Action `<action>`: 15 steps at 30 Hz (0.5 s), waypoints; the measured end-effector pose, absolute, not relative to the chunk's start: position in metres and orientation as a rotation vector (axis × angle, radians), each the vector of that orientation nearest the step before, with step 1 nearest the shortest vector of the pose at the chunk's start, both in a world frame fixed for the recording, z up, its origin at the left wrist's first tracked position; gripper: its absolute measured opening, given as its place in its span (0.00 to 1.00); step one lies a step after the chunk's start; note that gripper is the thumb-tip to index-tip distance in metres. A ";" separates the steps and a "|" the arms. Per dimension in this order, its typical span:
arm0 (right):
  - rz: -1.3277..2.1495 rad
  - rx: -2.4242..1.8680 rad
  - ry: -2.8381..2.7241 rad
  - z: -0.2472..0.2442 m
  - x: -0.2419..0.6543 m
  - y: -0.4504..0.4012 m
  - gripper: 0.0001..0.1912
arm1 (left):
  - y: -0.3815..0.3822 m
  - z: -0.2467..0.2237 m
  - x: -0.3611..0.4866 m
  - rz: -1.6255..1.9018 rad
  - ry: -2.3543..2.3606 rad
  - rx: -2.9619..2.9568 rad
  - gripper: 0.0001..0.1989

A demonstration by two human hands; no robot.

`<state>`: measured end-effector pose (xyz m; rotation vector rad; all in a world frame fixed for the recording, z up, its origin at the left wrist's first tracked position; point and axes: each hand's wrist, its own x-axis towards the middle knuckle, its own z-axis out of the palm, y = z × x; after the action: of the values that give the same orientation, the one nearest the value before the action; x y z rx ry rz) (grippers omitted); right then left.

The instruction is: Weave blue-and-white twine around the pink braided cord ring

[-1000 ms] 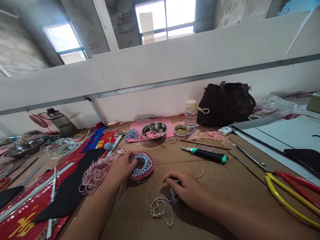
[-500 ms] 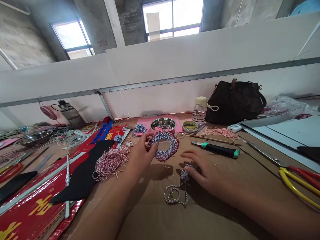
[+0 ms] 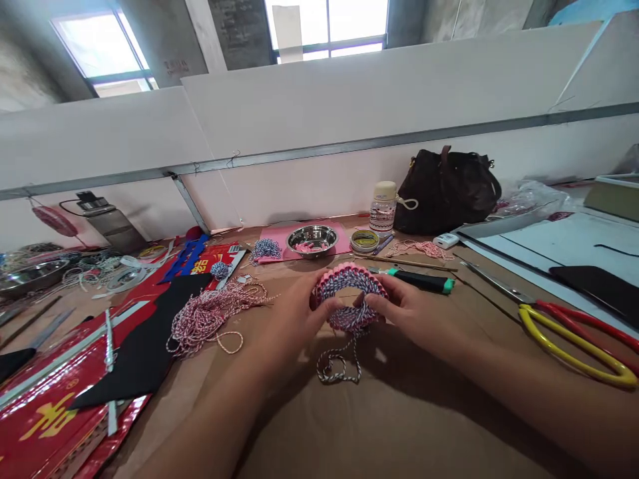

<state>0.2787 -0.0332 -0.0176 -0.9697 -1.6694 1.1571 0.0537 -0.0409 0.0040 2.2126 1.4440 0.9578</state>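
Observation:
A braided cord ring [image 3: 349,324], pink around the rim and blue-and-white inside, is held up over the brown work surface [image 3: 319,426]. My left hand [image 3: 308,307] grips its left side, thumb on the inner edge. On the opposite side my right hand [image 3: 397,307] closes round the ring, its thumb also at the opening. Below it a dark-and-white cord [image 3: 339,378] lies in loose loops; its upper end runs up behind the ring, where its attachment is hidden. A heap of pink-and-white cord [image 3: 207,316] lies left of my left hand.
Behind the ring stand a steel bowl [image 3: 313,241] with pink pieces, a tape roll [image 3: 364,241] and a bottle [image 3: 383,207]. A utility knife [image 3: 424,281] and large scissors [image 3: 559,326] lie on the right. Black material [image 3: 144,339] and red packaging [image 3: 60,406] cover the left.
My right hand has moved up from the dark-and-white cord to the ring and now grips it. The ring is turned and tilted differently. The camera view has shifted to the right.

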 end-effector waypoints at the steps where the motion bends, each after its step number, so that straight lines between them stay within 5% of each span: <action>1: 1.146 -0.979 -1.644 -0.016 0.279 -0.033 0.21 | -0.036 0.005 0.047 0.849 1.500 2.234 0.23; 4: 1.093 -0.965 -1.537 -0.012 0.286 -0.028 0.20 | -0.023 0.010 0.017 0.494 1.907 2.165 0.33; 8: 1.118 -0.893 -1.362 -0.012 0.297 -0.016 0.20 | -0.015 0.018 -0.029 0.357 2.246 2.039 0.21; 10: 1.128 -0.868 -1.338 -0.011 0.300 -0.013 0.19 | -0.016 0.022 -0.042 0.338 2.369 1.970 0.23; 15: 1.107 -0.809 -1.347 0.009 0.299 -0.014 0.16 | -0.029 0.030 -0.016 0.895 2.030 2.038 0.23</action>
<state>0.2992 -0.0143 0.0086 -0.8088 -1.3469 1.1070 -0.0156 -0.0294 0.0300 2.0378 2.0298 0.8953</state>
